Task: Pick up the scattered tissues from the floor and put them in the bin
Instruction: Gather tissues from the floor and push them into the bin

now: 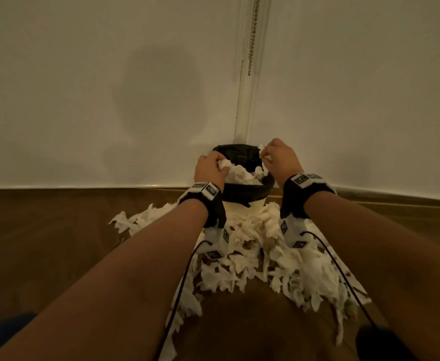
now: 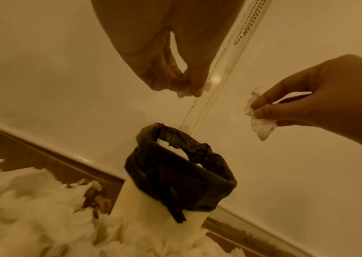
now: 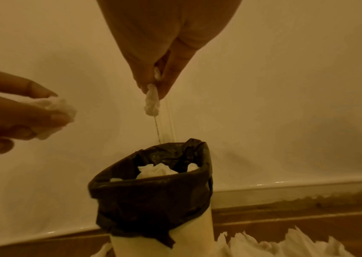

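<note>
A crumpled tissue (image 3: 152,100) hangs lengthwise, straight down, from the right hand (image 1: 281,158), its fingers (image 3: 145,76) pinched on the top end, above the bin (image 3: 153,196). The left hand (image 1: 209,169) pinches a second wad (image 2: 185,90) over the rim. Both look feather-light and soft, easily torn, so I'd take any bunched fold. Many more tissues (image 1: 239,256) litter the floor (image 1: 44,230) in front of the bin.

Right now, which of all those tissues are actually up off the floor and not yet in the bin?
Only two: the scrap pinched by the left hand and the scrap pinched by the right hand, both above the bin. The others lie on the floor or inside the black liner.
</note>
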The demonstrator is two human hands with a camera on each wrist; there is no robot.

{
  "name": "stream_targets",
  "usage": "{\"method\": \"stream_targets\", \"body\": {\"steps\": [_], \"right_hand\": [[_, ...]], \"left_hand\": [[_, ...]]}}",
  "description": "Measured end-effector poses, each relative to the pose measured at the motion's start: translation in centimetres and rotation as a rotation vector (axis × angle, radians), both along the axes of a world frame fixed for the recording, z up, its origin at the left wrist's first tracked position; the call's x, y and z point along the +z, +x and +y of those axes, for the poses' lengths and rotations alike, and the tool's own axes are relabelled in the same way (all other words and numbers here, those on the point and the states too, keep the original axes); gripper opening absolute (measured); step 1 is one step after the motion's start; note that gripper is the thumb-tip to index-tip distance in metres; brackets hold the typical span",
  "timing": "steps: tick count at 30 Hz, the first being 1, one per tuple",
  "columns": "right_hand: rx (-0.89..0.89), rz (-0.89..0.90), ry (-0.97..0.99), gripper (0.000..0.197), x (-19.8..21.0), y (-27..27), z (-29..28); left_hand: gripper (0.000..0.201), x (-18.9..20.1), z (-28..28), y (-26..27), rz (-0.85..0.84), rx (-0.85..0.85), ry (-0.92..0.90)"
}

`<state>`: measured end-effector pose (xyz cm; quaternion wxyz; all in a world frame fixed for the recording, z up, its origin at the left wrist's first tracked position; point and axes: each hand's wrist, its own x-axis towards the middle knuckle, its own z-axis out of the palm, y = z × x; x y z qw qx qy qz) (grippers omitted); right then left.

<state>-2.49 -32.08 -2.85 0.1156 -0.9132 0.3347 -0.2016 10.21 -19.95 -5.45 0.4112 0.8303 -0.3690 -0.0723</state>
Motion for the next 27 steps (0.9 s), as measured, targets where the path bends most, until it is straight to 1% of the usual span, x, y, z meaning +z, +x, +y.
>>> {"method": "stream_targets", "body": {"steps": [3,5,7,10,14,16,18,21,23,25,27], "right_hand": [[-0.032,0.023,0.053,0.025,-1.6,1.1,-2.2],[-0.028,0.090,0.134,0.032,-3.0,1.8,-2.9],[-0.032,0.118,0.178,0.040,-4.5,2.0,-3.3],[-0.065,0.034,0.131,0.039,-6.4,1.6,-3.0],[-0.070,-0.065,-0.129,0.032,-7.0,0.8,-1.3],[-0.010,-0.074,-0.221,0.029,-6.9,0.9,0.3],[0.093,-0.073,-0.274,0.023,-7.0,1.1,2.3],[0.244,-0.072,-0.290,0.018,-8.3,1.6,5.7],[0.292,0.001,-0.219,0.018,-9.6,2.0,8.0],[0.331,0.083,-0.169,0.020,-11.0,2.3,10.0],[0.377,0.116,-0.139,0.020,-12.3,2.6,11.9]], "left_hand": [[0.027,-0.5,-3.6,0.8,-0.027,-0.033,0.023],[0.037,-1.3,-5.2,1.4,-0.031,-0.086,0.066],[0.048,-2.5,-6.0,1.8,0.011,-0.109,0.076],[0.047,-4.3,-5.5,1.9,0.045,-0.067,-0.011],[0.042,-5.7,-3.6,2.6,0.075,0.048,-0.074],[0.040,-6.2,-2.2,3.2,0.086,0.098,-0.080],[0.039,-6.8,-0.4,3.7,0.066,0.117,-0.083],[0.039,-8.1,2.6,4.4,0.032,0.143,-0.050],[0.038,-8.9,4.8,4.6,0.024,0.193,-0.032],[0.033,-9.7,7.0,4.5,0.025,0.242,-0.023],[0.030,-10.6,9.3,4.2,0.029,0.265,-0.004]]}}
